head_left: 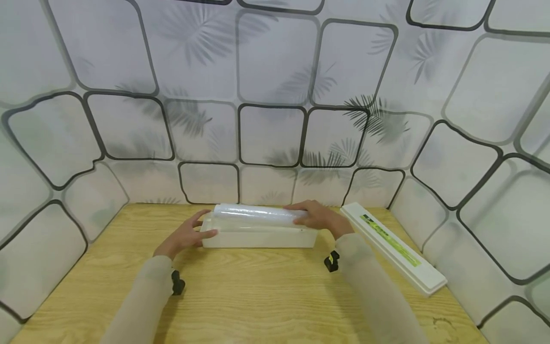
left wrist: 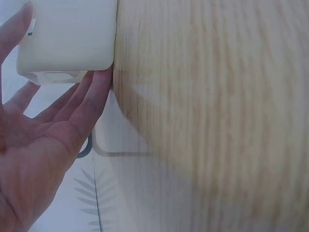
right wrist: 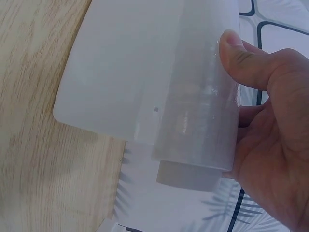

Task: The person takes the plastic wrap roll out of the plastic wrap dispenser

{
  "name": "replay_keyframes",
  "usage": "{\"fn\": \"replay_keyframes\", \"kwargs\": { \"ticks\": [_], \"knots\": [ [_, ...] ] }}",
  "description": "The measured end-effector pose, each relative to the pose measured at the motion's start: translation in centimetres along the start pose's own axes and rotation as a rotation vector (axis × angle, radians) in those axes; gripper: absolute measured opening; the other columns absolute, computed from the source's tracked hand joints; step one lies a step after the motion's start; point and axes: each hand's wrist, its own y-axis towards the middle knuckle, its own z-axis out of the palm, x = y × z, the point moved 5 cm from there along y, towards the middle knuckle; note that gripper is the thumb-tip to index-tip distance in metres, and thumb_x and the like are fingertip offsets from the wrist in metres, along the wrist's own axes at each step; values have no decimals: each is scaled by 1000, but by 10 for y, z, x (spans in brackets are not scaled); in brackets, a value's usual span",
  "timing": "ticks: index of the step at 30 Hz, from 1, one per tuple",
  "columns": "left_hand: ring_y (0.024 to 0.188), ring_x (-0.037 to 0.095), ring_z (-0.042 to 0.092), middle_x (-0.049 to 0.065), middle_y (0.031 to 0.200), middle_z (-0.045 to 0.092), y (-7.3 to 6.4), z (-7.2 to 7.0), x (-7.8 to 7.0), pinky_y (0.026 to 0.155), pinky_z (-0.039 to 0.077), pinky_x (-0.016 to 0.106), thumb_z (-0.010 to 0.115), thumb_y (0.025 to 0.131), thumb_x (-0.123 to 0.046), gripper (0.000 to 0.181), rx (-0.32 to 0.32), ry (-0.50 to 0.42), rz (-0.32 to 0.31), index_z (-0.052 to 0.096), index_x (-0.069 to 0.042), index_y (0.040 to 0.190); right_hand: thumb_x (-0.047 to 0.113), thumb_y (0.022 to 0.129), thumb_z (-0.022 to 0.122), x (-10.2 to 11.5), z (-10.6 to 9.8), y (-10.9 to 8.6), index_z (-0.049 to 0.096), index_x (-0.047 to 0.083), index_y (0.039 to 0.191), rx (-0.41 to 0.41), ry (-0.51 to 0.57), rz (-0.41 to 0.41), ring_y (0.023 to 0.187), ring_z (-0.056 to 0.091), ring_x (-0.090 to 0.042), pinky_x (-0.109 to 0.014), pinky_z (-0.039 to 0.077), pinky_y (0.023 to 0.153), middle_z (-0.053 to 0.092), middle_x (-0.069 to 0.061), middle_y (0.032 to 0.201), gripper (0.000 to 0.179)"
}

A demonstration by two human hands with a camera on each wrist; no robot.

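Observation:
A roll of clear plastic wrap (head_left: 258, 213) lies along the top of a long white box (head_left: 258, 240) near the back of the table. My right hand (head_left: 318, 216) grips the roll near its right end, thumb on the near side; in the right wrist view the core (right wrist: 188, 176) sticks out past the film. At the box's left end is my left hand (head_left: 186, 235), its thumb (left wrist: 21, 21) over the near wall and its other fingers around the end. The inside of the box is mostly hidden by the roll.
A long white lid (head_left: 393, 248) with a green and yellow label lies slanted on the wooden table (head_left: 249, 296), right of my right forearm. Patterned walls (head_left: 270, 134) enclose the table at the back and both sides.

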Motion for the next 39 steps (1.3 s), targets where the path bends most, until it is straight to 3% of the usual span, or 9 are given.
{"fn": "replay_keyframes", "kwargs": {
  "ticks": [17,39],
  "knots": [
    [126,42,59,37,161,28,0,0,-1,90,58,39,75,95,-41,95,0,5,-7,17,-16,166,17,102,64,-11,-13,-14,54,15,151,-36,4,69,142,49,-45,-60,40,116,55,-20,152,50],
    [127,42,60,37,163,25,-1,0,0,89,57,39,75,95,-42,97,4,8,-27,14,-17,167,15,104,62,-32,-28,-44,53,8,151,-78,23,93,138,52,-47,-62,42,112,54,-26,151,49]
  ]
}}
